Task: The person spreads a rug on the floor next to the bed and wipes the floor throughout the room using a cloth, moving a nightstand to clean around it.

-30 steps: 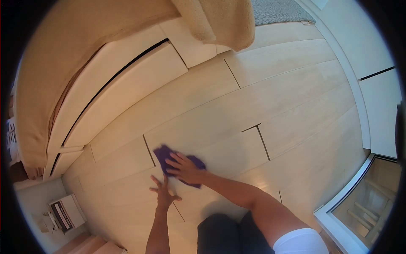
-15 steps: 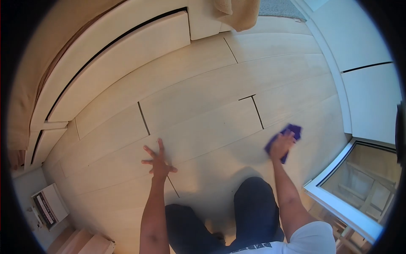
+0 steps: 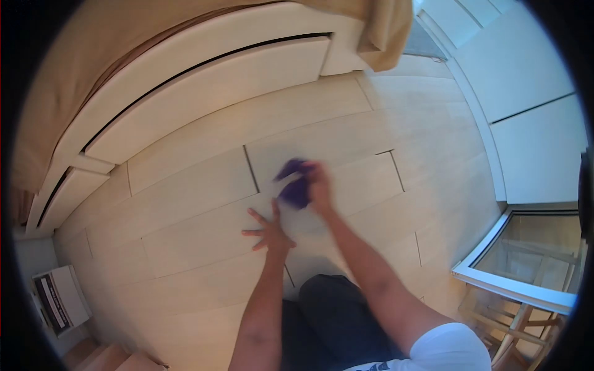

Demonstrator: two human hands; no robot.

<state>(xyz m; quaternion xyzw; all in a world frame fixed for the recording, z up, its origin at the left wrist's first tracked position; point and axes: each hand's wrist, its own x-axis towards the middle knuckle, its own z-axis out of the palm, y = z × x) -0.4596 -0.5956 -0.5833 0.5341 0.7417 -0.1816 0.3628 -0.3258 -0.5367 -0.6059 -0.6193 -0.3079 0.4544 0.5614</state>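
Note:
A purple cloth (image 3: pixel 296 190) is in my right hand (image 3: pixel 318 185), at the middle of the view and just above or on the floor; motion blur keeps me from telling which. The cloth looks bunched, with a fold sticking out to the left. My left hand (image 3: pixel 271 230) rests on the pale plank floor (image 3: pixel 192 229) with its fingers spread and holds nothing. It is below and a little left of the cloth.
A white bed base with drawers (image 3: pixel 210 93) runs along the upper left, a beige cover (image 3: pixel 387 37) hanging over its corner. White cabinets (image 3: pixel 538 148) stand at right, above a glass-topped frame (image 3: pixel 526 247) and a wooden rack (image 3: pixel 513 328). Books (image 3: pixel 59 300) are at lower left.
My right hand has swept the purple cloth leftward from the right side, lifting or folding it. The camera view has shifted, and my left hand stays spread on the floor.

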